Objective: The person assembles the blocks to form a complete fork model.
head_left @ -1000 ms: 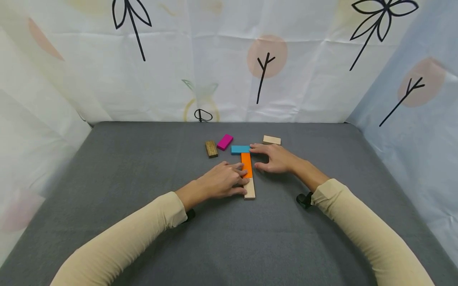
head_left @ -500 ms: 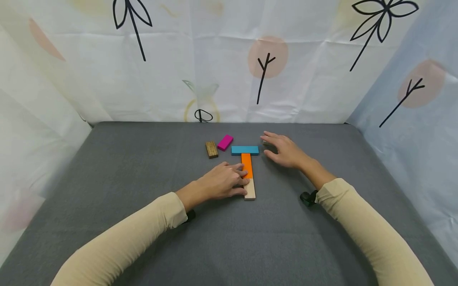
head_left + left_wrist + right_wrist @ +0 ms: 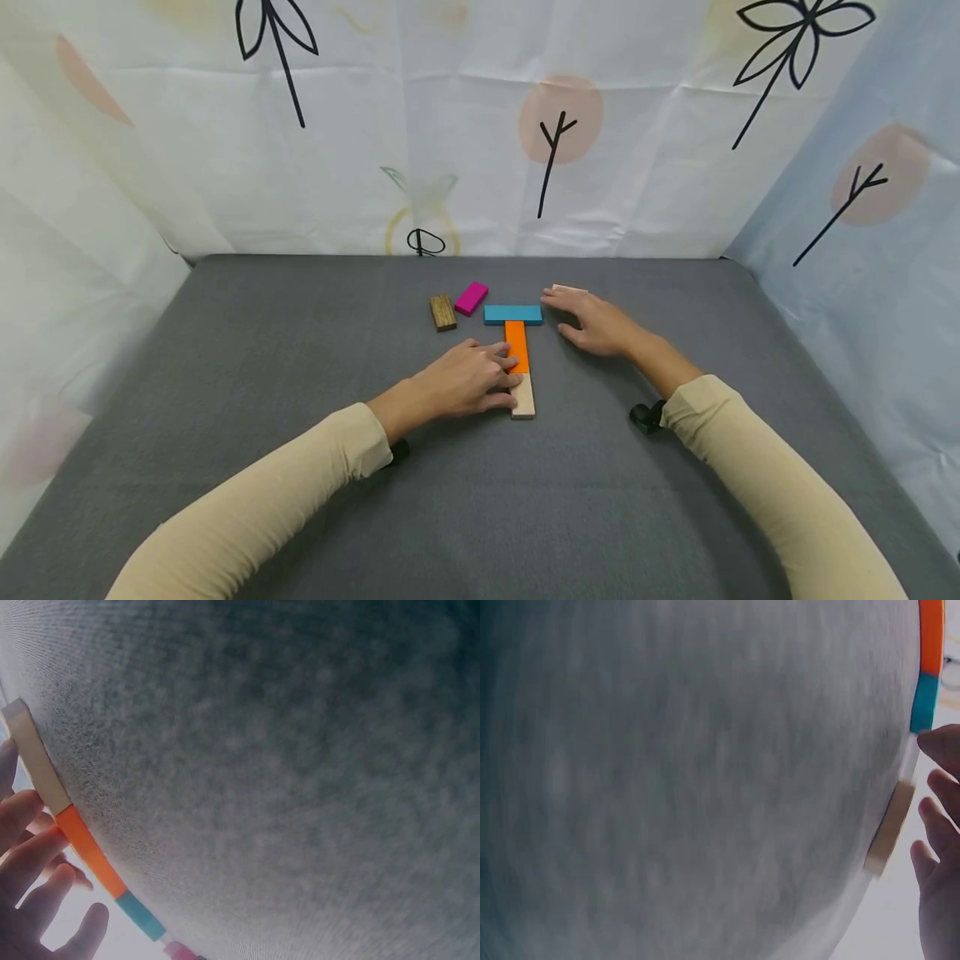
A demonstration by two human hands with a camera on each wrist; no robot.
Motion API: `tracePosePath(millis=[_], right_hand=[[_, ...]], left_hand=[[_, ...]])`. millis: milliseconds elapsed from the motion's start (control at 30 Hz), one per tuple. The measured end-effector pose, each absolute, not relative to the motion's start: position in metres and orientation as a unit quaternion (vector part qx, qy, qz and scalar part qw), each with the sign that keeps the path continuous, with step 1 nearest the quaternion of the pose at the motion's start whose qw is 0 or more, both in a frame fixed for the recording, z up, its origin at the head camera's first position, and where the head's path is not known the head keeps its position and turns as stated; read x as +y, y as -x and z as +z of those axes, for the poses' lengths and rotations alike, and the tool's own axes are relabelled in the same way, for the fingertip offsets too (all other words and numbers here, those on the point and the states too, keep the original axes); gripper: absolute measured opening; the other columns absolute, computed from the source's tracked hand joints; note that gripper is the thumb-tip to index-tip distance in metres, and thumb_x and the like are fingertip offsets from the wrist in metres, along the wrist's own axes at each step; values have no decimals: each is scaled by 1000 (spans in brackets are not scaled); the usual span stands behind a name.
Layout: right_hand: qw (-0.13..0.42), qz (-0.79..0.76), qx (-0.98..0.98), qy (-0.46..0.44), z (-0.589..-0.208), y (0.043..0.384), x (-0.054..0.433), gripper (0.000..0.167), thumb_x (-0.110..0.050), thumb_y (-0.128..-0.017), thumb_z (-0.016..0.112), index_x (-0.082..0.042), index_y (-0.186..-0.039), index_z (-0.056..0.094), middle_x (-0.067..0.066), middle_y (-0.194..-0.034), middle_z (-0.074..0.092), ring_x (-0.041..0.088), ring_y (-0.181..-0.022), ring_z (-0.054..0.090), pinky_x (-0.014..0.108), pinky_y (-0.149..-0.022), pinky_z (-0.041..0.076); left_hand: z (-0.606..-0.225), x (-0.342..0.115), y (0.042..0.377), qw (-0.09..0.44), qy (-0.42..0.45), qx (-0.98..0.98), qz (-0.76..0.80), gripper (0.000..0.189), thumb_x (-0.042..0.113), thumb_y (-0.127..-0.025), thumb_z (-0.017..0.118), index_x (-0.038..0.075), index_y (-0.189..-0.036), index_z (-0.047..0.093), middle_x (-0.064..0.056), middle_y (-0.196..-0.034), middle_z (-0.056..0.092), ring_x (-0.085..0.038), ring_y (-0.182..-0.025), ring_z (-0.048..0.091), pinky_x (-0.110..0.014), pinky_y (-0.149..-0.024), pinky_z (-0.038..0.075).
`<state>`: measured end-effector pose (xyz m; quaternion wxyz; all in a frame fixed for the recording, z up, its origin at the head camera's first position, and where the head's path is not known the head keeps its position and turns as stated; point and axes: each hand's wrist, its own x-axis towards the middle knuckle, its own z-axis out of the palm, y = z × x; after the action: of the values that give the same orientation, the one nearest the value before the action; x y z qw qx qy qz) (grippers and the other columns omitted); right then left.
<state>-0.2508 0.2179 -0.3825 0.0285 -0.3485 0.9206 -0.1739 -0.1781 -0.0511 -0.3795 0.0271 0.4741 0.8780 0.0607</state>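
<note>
Three flat blocks lie in a T on the grey cloth: a blue block (image 3: 513,315) across the top, an orange block (image 3: 516,340) below it, and a pale wooden block (image 3: 527,402) at the foot. My left hand (image 3: 462,380) touches the orange and pale blocks with spread fingertips. To the right of the blue block is my right hand (image 3: 594,322), fingers extended and holding nothing. It partly hides a second pale block (image 3: 572,288) behind it. In the right wrist view, that tan block (image 3: 889,829) lies apart from the fingers.
A magenta block (image 3: 472,298) and a dark brown wood-grain block (image 3: 442,313) lie left of the blue one. A white patterned curtain (image 3: 465,125) hangs along the far edge of the grey table surface (image 3: 300,333) and at both sides.
My right hand has left the blue block's right end and moved right, now covering most of the rear pale block. My left hand and the T of blocks stay put.
</note>
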Motion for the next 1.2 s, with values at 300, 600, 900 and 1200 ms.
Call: tracePosePath(millis=[300, 600, 900, 1200], right_hand=[[61, -169, 916, 358, -384, 244, 208, 56, -11, -96, 63, -2, -149, 45, 17, -154, 41, 38, -142, 36, 57, -114, 26], [55, -179, 916, 354, -385, 246, 210, 55, -11, -97, 62, -1, -148, 46, 17, -154, 41, 37, -142, 36, 56, -114, 27], [50, -187, 907, 374, -387, 245, 209, 53, -8, -96, 61, -1, -147, 48, 18, -153, 42, 38, -142, 37, 57, -113, 27], [9, -166, 928, 334, -382, 249, 212, 50, -10, -98, 60, 1, -146, 48, 21, -153, 41, 38, -142, 36, 58, -115, 23]], left_hand=[[-379, -51, 179, 30, -475, 877, 63, 45, 44, -97, 62, 19, -133, 66, -6, -139, 59, -27, -140, 44, -49, -103, 43], [-379, -50, 178, 28, -471, 879, 65, 44, 43, -97, 63, 18, -132, 67, -6, -138, 60, -27, -139, 44, -48, -102, 43], [-380, -49, 178, 27, -476, 876, 65, 44, 44, -96, 63, 18, -132, 67, -6, -137, 60, -27, -139, 44, -49, -102, 44], [-380, -50, 178, 25, -474, 878, 62, 44, 44, -97, 63, 19, -132, 67, -5, -138, 59, -27, -140, 43, -48, -102, 43]])
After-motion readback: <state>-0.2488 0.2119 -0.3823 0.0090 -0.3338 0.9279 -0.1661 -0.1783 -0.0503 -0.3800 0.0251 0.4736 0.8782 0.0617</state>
